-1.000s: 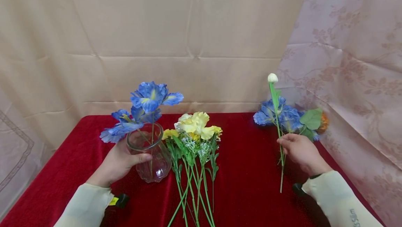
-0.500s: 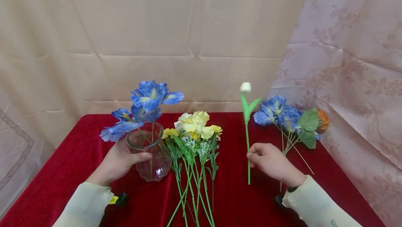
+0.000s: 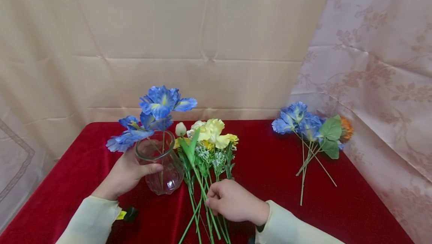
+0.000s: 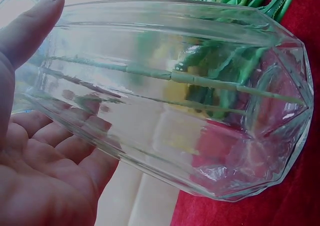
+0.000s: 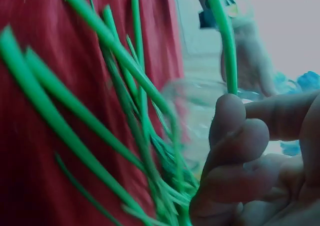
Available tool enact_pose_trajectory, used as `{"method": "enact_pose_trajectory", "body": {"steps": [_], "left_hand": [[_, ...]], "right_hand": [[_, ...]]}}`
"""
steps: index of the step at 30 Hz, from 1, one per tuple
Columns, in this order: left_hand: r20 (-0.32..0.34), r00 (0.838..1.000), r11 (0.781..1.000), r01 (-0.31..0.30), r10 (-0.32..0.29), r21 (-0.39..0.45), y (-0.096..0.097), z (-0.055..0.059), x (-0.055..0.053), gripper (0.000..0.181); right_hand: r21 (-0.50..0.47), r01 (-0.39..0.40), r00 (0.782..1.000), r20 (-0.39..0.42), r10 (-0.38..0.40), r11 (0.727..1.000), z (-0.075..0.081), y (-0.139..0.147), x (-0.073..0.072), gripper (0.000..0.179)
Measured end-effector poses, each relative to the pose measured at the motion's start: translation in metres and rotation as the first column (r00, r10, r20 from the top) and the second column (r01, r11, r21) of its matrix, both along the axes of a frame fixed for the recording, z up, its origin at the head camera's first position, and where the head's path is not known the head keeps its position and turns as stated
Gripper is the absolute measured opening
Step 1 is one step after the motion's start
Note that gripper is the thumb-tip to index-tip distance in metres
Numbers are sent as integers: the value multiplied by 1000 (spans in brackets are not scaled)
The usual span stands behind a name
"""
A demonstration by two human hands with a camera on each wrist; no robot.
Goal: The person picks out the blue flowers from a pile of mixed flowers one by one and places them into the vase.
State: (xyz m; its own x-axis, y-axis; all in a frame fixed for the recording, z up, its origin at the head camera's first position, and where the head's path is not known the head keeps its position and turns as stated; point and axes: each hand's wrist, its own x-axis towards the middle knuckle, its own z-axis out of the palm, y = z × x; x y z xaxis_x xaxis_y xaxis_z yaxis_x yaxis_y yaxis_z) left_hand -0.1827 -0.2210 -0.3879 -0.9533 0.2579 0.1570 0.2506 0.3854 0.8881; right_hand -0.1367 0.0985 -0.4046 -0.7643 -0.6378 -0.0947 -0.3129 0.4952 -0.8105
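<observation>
The right hand [image 3: 234,201] was found over the green stems [image 5: 52,110] of a middle bunch on the table [image 3: 263,154], its thumb and fingers clamped on the stem of a white flower [image 3: 191,151]; the right wrist view confirmed the pinch. The white flower slanted over the bunch, its bud near the rim of the glass vase [image 3: 168,174] but outside it; contact with the bunch could not be determined. The left hand [image 3: 126,174] gripped the vase, thumb on the near side, other fingers behind the glass. Blue flowers [image 3: 161,103] stood in the vase, stems visible through its wall. Beside it lay yellow flowers [image 3: 213,133] and small pale blossoms [image 3: 203,154]. At the far right, well apart from both hands, lay other blue flowers [image 3: 309,127] and an orange flower [image 3: 346,129]. Progress was judged partial: the vase contained blue flowers only, the white flower was not yet released, and the middle bunch and far-right group remained outside the vase.
</observation>
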Motion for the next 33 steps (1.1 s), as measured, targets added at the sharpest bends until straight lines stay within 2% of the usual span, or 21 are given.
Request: {"method": "enact_pose_trajectory", "body": {"steps": [5,7,9,10,11,12,13,15,16,17,18,19,20,23,28,30,33], "left_hand": [[-24,1000,1000,1,-1,1,0,0,0,62],[-27,1000,1000,2,-2,-2,0,0,0,62],[-25,1000,1000,4,-5,-1,0,0,0,62],[-24,1000,1000,5,-5,-2,0,0,0,63],[-24,1000,1000,5,-5,-3,0,0,0,63],[-22,1000,1000,4,-4,-4,0,1,0,63],[-21,1000,1000,4,-4,-5,0,1,-1,63],[-20,1000,1000,3,-3,-7,0,1,-1,63],[-19,1000,1000,2,-3,-9,0,1,-1,63],[-18,1000,1000,2,-2,-10,0,1,-1,64],[-15,1000,1000,2,-2,-9,0,1,-1,64],[-12,1000,1000,3,-3,-7,0,1,-1,65],[-9,1000,1000,5,-5,-4,0,1,-2,65],[-1,1000,1000,10,-10,3,0,1,-2,65],[8,1000,1000,12,-12,3,1,2,-1,64],[14,1000,1000,13,-13,2,1,2,-1,64],[20,1000,1000,4,-4,-9,1,2,1,66]], "right_hand": [[48,-3,1000,7,2,999,-8,-12,2,25],[86,-2,998,-63,7,996,-8,-13,4,17],[127,-14,981,-192,38,992,-7,-13,6,8],[164,-33,951,-299,81,986,-7,-13,7,7],[210,-57,900,-412,141,976,-7,-12,9,11],[261,-80,834,-511,208,962,-8,-12,10,17],[314,-101,756,-592,278,944,-8,-11,11,22],[427,-126,599,-686,412,895,-10,-10,14,32],[475,-139,538,-701,469,869,-12,-9,15,36],[513,-155,509,-691,513,844,-13,-9,16,39],[541,-162,496,-679,542,825,-14,-9,17,39],[557,-162,491,-670,556,814,-15,-8,18,39],[566,-158,496,-663,561,809,-17,-8,18,38],[559,-151,509,-663,549,815,-19,-7,19,33],[543,-183,548,-636,543,820,-20,-5,17,32],[514,-200,586,-620,522,834,-19,-3,15,33],[431,-153,656,-629,418,889,-16,6,10,33]]}}
